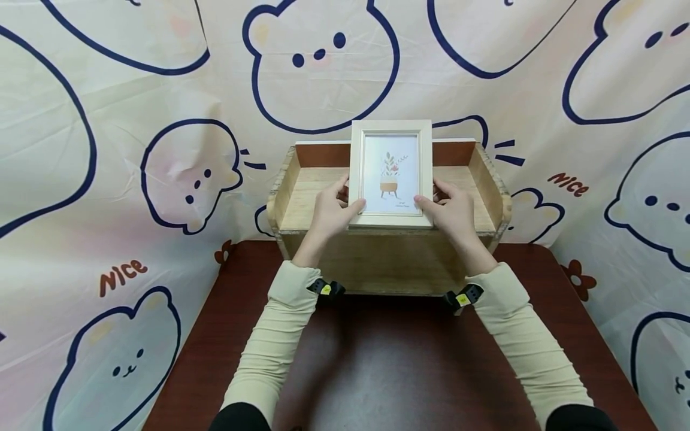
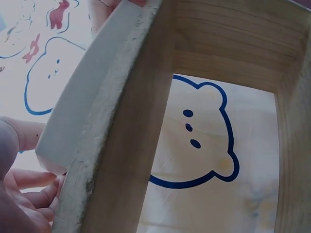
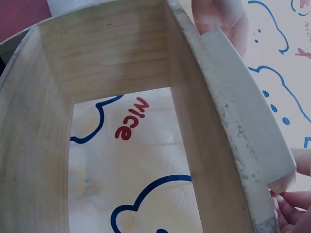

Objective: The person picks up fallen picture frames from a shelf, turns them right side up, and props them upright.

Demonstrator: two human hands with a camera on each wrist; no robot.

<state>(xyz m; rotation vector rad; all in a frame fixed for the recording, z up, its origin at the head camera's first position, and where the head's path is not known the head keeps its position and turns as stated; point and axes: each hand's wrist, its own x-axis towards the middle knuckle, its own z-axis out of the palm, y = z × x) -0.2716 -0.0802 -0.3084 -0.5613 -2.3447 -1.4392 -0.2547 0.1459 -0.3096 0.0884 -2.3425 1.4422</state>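
Note:
A white picture frame (image 1: 390, 173) with a print of a potted plant faces up toward me, at the front of the upper tier of a small wooden shelf (image 1: 377, 263). My left hand (image 1: 330, 211) grips its lower left side, thumb on the front and fingers behind. Likewise my right hand (image 1: 454, 212) holds the lower right side. Both wrist views show the frame's white edge (image 2: 92, 92) close along the shelf's board; whether its full weight rests there I cannot tell. Fingers of the left hand (image 2: 29, 194) and right hand (image 3: 294, 206) curl at its corners.
The shelf has raised side panels (image 1: 489, 185) and a brown back strip (image 1: 323, 155). Its lower compartment, seen in the wrist views, has an open end showing the cloth. It stands on a dark red-brown table (image 1: 388, 371) before a bear-patterned cloth (image 1: 323, 90).

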